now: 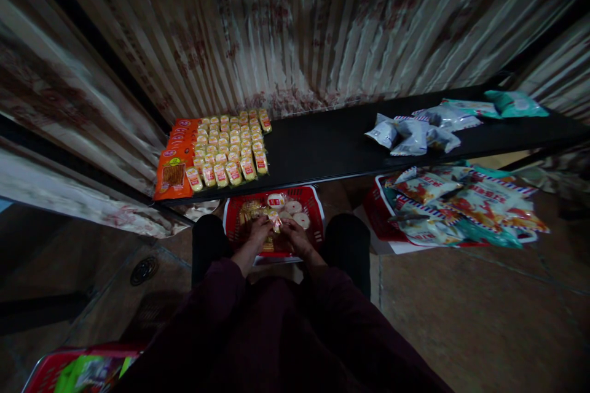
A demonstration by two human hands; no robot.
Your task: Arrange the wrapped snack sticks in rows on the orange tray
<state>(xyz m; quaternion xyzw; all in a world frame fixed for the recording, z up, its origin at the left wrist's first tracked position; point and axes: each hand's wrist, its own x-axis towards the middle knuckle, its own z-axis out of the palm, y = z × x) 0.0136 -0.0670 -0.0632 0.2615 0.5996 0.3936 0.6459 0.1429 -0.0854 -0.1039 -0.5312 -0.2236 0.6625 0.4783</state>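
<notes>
Both of my hands are over a red basket [318, 215] with a white rim, set on the floor between my knees. A small wrapped snack cake [275, 221], yellowish with a red and white label, is between my fingertips. My left hand [259, 232] pinches it from the left and my right hand [296, 236] from the right. Round pale wrapped cakes [295, 207] and yellowish packs lie in the basket around them. On the black shelf ahead, similar small wrapped cakes [233, 146] stand in rows beside orange snack packets [174, 163].
Silvery-blue and teal snack bags [410, 135] lie on the right of the black shelf [318, 147]. Below them, a second red basket [380, 215] is heaped with snack bags. Another basket [46, 368] sits at lower left. A pleated curtain [295, 24] hangs behind the shelf.
</notes>
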